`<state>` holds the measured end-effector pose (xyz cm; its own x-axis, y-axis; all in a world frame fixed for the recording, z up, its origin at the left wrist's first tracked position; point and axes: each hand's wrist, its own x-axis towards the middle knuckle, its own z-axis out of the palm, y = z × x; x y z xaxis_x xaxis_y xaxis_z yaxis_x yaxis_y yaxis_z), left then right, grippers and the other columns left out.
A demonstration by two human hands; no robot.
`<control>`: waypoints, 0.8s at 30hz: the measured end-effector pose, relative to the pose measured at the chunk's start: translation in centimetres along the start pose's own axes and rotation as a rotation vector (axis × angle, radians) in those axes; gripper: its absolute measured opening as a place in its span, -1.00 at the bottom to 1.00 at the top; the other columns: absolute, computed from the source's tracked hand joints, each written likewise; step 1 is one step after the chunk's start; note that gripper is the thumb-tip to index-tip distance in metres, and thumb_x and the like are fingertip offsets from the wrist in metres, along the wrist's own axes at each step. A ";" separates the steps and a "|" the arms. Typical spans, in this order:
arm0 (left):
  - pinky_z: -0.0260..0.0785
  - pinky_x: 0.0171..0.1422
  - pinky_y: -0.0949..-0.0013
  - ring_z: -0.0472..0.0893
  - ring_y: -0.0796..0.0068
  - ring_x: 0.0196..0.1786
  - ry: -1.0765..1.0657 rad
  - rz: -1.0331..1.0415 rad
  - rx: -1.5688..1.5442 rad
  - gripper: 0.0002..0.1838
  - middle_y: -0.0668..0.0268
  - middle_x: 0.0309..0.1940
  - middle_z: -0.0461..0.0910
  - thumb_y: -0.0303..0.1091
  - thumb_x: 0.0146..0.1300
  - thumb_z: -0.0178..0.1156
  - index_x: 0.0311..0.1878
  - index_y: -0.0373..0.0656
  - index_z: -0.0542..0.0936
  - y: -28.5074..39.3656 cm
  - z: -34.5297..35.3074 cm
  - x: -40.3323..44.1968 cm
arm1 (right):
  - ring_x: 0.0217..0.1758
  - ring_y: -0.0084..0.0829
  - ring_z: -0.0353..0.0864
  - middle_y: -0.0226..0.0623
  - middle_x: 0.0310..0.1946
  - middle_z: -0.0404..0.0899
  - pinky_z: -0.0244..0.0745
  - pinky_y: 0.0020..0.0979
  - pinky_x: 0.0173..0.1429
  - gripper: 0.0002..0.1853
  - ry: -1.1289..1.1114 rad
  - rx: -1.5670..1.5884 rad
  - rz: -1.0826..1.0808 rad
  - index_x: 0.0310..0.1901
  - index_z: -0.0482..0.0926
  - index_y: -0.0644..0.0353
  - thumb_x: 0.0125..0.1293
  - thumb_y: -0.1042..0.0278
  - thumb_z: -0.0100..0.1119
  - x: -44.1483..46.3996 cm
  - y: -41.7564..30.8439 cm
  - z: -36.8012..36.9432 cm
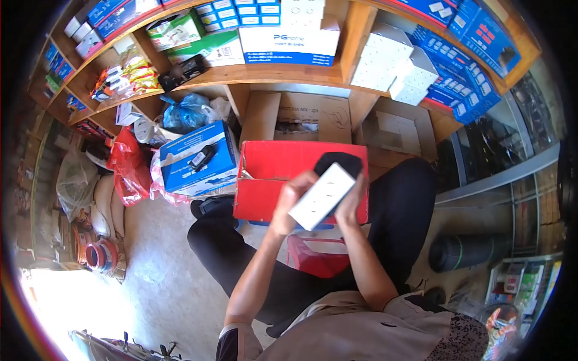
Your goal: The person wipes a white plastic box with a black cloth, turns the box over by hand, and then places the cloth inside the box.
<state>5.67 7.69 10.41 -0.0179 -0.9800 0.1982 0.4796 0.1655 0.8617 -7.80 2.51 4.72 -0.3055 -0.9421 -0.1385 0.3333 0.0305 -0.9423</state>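
Observation:
Both my hands hold a long white box with a row of small dark marks on its face, tilted up to the right. My left hand grips its left side with bent fingers. Against the right side, my right hand is closed, its fingers partly behind the box. Just beyond the box's upper end is a black item; I cannot make out its kind or whether a hand touches it. Beneath the hands stands a red cardboard box in front of my knees.
A blue carton with a small black device on it stands left of the red box. Wooden shelves hold cartons ahead. A red plastic stool shows between my legs. A dark roll lies at right.

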 end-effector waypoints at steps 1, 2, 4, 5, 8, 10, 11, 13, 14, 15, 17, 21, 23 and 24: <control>0.28 -0.20 0.49 0.49 0.61 -0.27 -0.151 -0.061 0.106 -0.22 0.36 -0.39 0.52 0.42 0.40 -0.11 -0.18 -0.28 0.57 0.7 -0.6 0.0 | -0.09 -0.38 0.66 -0.22 -0.15 0.68 0.54 -0.30 0.02 -0.43 -0.170 -0.175 -0.179 -0.08 0.64 0.29 0.60 0.07 -0.40 1.1 -1.1 -1.4; 0.30 -0.16 0.48 0.48 0.62 -0.23 -0.303 -0.122 0.211 -0.25 0.37 -0.35 0.53 0.37 0.41 -0.03 -0.09 -0.30 0.58 1.6 -1.1 0.1 | -0.10 -0.38 0.67 -0.21 -0.18 0.69 0.54 -0.29 0.00 -0.42 -0.341 -0.348 -0.364 -0.09 0.65 0.29 0.60 0.06 -0.40 1.8 -2.4 -2.1; 0.36 -0.05 0.42 0.51 0.61 -0.15 -0.253 -0.234 0.260 -0.62 0.34 -0.28 0.60 -0.14 0.45 0.24 0.05 -0.30 0.62 3.8 -0.5 0.1 | -0.07 -0.21 0.70 -0.12 -0.12 0.72 0.54 -0.26 0.07 -0.46 -0.315 -0.378 -0.417 -0.01 0.66 0.30 0.61 0.10 -0.34 1.2 -4.8 -1.3; 0.38 -0.02 0.42 0.54 0.60 -0.12 -0.256 -0.246 0.340 -0.60 0.31 -0.25 0.64 -0.14 0.44 0.24 0.09 -0.32 0.62 4.3 -1.3 0.5 | -0.04 -0.17 0.70 -0.10 -0.11 0.72 0.53 -0.24 0.10 -0.46 -0.296 -0.444 -0.443 0.02 0.65 0.30 0.62 0.10 -0.35 1.1 -5.1 -0.8; 0.34 -0.17 0.44 0.53 0.65 -0.25 -0.086 -0.315 0.495 -0.64 0.33 -0.38 0.62 -0.16 0.49 0.17 -0.06 -0.35 0.65 4.9 -2.1 0.9 | 0.01 -0.06 0.69 -0.05 -0.10 0.71 0.51 -0.18 0.14 -0.47 -0.366 -0.546 -0.476 0.08 0.63 0.30 0.63 0.10 -0.34 0.8 -5.7 1.6; 0.31 -0.32 0.31 0.45 0.61 -0.40 0.170 -0.388 0.596 -0.55 0.26 -0.56 0.49 -0.08 0.49 0.12 -0.28 -0.39 0.58 3.9 -0.8 1.4 | 0.13 0.08 0.59 0.06 0.07 0.61 0.44 -0.11 0.24 -0.52 -0.634 -0.712 -0.511 0.26 0.50 0.25 0.62 0.15 -0.34 1.8 -4.8 1.9; 0.33 -0.34 0.24 0.48 0.45 -0.49 0.186 -0.381 0.693 -0.42 0.14 -0.65 0.45 0.03 0.53 0.02 -0.35 -0.39 0.58 2.6 -0.6 1.5 | 0.19 0.10 0.53 0.09 0.16 0.53 0.39 -0.10 0.29 -0.53 -0.731 -0.816 -0.424 0.33 0.42 0.23 0.62 0.18 -0.36 1.6 -4.3 2.0; 0.37 -0.30 0.04 0.57 -0.07 -0.47 0.272 -0.210 0.888 -0.41 -0.07 -0.64 0.49 0.02 0.56 -0.02 -0.40 -0.38 0.53 2.0 0.2 1.5 | 0.28 -0.11 0.48 -0.05 0.29 0.42 0.31 -0.21 0.38 -0.51 -0.865 -0.917 -0.413 0.42 0.25 0.21 0.62 0.14 -0.33 1.5 -1.7 1.2; 0.38 -0.29 -0.02 0.58 -0.22 -0.42 0.270 -0.266 1.021 -0.45 -0.13 -0.60 0.52 -0.02 0.56 -0.01 -0.39 -0.38 0.51 1.7 -0.5 1.5 | 0.28 -0.11 0.48 -0.05 0.29 0.42 0.31 -0.21 0.38 -0.51 -0.871 -0.919 -0.413 0.42 0.25 0.21 0.62 0.14 -0.33 1.3 -2.1 1.9; 0.38 -0.29 -0.02 0.58 -0.22 -0.42 0.276 -0.268 1.020 -0.45 -0.13 -0.60 0.52 -0.02 0.56 -0.01 -0.39 -0.38 0.51 2.0 -1.1 1.6 | 0.23 -0.26 0.49 -0.17 0.24 0.45 0.34 -0.27 0.34 -0.51 -0.873 -0.593 -0.197 0.39 0.28 0.22 0.62 0.10 -0.29 0.9 -2.9 2.9; 0.39 -0.28 -0.08 0.60 -0.28 -0.32 0.195 -0.179 0.962 -0.56 -0.18 -0.48 0.57 -0.12 0.56 0.02 -0.30 -0.37 0.48 2.5 -2.4 2.0 | 0.11 -0.59 0.42 -0.43 0.14 0.43 0.42 -0.42 0.21 -0.49 -0.903 -0.215 -0.080 0.35 0.32 0.23 0.63 -0.01 -0.22 0.9 -4.7 4.3; 0.35 -0.40 0.31 0.54 0.52 -0.47 0.294 0.023 0.929 -0.69 0.14 -0.44 0.61 -0.18 0.56 0.07 -0.04 -0.31 0.47 1.9 -4.5 2.0 | 0.06 -0.49 0.48 -0.25 0.08 0.48 0.46 -0.36 0.12 -0.45 -0.616 -0.516 -0.243 0.19 0.45 0.31 0.63 -0.08 -0.25 1.7 -8.2 3.9; 0.32 -0.39 0.41 0.49 0.62 -0.40 0.382 0.036 0.882 -0.74 0.29 -0.41 0.57 -0.25 0.56 0.05 0.02 -0.30 0.50 1.0 -6.2 1.9 | 0.04 -0.42 0.53 -0.20 0.04 0.54 0.43 -0.35 0.18 -0.45 -0.383 -0.705 -0.482 0.13 0.48 0.38 0.63 -0.03 -0.25 3.8 -7.6 2.7; 0.31 -0.39 0.43 0.48 0.63 -0.38 0.426 0.074 0.807 -0.74 0.34 -0.39 0.56 -0.26 0.56 0.03 0.04 -0.30 0.50 0.9 -6.5 2.2 | 0.04 -0.42 0.53 -0.20 0.04 0.54 0.43 -0.35 0.18 -0.45 -0.369 -0.719 -0.486 0.13 0.48 0.38 0.63 -0.03 -0.25 3.7 -8.5 2.7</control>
<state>11.76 4.96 8.64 0.3906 -0.8950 0.2152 -0.2948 0.0998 0.9503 -9.38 -2.17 12.98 0.0764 -0.9482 0.3082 -0.4241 -0.3107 -0.8507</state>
